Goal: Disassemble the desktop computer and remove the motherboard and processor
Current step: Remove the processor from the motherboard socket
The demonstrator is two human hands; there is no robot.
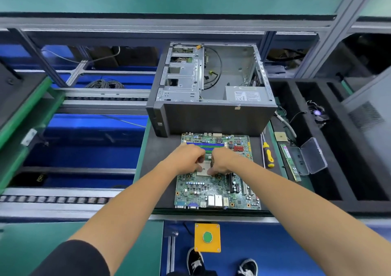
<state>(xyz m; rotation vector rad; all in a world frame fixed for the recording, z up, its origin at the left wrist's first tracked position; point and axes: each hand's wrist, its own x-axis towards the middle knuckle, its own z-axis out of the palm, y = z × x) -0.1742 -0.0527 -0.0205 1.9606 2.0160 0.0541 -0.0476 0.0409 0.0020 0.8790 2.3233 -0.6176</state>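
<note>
Both hands at the socket in the middle of the motherboard (218,172); left hand (188,158) curled, fingertips down on the left edge of the square metal processor socket (204,168), pinching or merely pressing cannot tell; right hand (222,161) curled likewise, fingers on the right and near edges of the same socket; processor itself mostly hidden between the fingers.

Motherboard flat on the dark mat (156,170), long axis running away from the person; rear port connectors at the near edge, blue and green memory slots across the far end, crosswise to that axis; dark expansion slots along the right side, lengthwise.

Computer case (211,106) just beyond the board, open side up, drive cage at left, power supply at right near corner, black cable looping inside; board bay bare metal.

Yellow-handled screwdriver (268,155) right of the board, lying parallel to its long axis, tip away; memory stick (291,162) and clear plastic box (311,157), lid open, farther right.

Yellow plate with green button (207,237) below the bench; two dark shoes beside it.
</note>
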